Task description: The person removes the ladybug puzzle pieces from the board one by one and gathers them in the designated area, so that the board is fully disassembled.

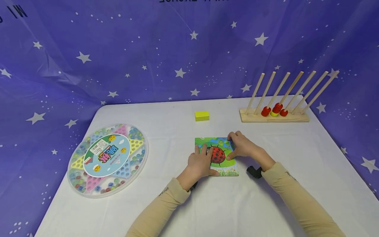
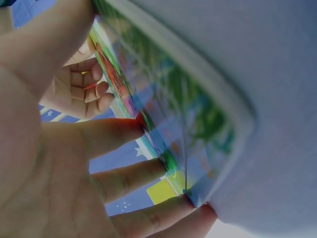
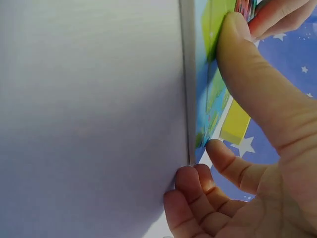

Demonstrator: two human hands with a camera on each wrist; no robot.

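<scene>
A square ladybug picture puzzle board (image 1: 228,168) with a pale edge lies on the white table. My left hand (image 1: 200,163) rests on its left side, fingers spread over the picture and thumb at the near edge. In the left wrist view, the left fingertips (image 2: 148,168) touch the board's face and edge. My right hand (image 1: 243,146) is at the far right corner. Its thumb (image 3: 237,44) lies on the picture in the right wrist view, while the other fingers bend loosely around the corner, some tips down by the tabletop.
A yellow block (image 1: 202,116) sits beyond the board. At the back right stands a wooden peg rack (image 1: 275,119) with several tall rods and red and yellow beads. A round Chinese checkers case (image 1: 107,155) with marbles lies left. A starry purple cloth (image 1: 160,52) hangs behind the table.
</scene>
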